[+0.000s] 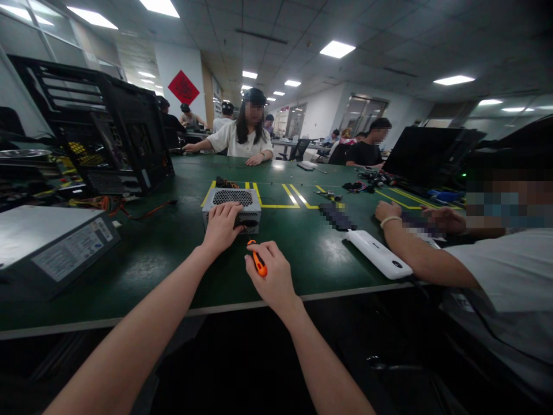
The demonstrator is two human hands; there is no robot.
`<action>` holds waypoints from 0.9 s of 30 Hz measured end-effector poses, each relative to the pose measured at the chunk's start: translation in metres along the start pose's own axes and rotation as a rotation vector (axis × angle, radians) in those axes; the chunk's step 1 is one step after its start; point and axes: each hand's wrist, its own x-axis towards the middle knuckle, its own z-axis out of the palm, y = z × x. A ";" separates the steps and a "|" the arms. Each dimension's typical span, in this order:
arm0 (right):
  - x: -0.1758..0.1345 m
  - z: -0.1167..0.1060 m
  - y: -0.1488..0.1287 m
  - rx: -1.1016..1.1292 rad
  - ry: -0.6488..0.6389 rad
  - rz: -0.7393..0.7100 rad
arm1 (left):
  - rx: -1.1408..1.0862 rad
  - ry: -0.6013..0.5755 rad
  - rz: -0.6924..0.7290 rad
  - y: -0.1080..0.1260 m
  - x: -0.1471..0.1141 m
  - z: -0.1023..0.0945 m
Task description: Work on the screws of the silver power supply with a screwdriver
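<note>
Two bare forearms (129, 337) lay nearest, reaching in from below to the green table (173, 274). The right hand (274, 279) had closed on a screwdriver (260, 264), thumb and fingers around its orange handle, with the tip towards the power supply (233, 197); whether it touched could not be told. The left hand (221, 227) lay half open on that grey supply, just beyond and left of the screwdriver grip, its fingers flat over the perforated top and its thumb at the near face, not wrapped round it. Dark cables (227, 183) were bunched behind the supply, and yellow lines (276, 206) ran past it.

Left of both hands sat a larger labelled unit (71, 242), with loose wires (129, 208) and an open black case (116, 127) beyond. Right of the screwdriver grip lay a white power bank (378, 253), near a co-worker's hand (387, 212). Another person (248, 135) sat across the table, well beyond the grip.
</note>
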 end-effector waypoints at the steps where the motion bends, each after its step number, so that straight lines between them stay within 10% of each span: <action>1: 0.000 -0.001 0.000 0.011 0.016 0.004 | -0.004 0.002 0.001 0.000 0.000 0.000; 27: -0.001 -0.006 0.010 0.017 0.124 0.098 | 0.011 -0.005 0.017 -0.002 0.000 -0.001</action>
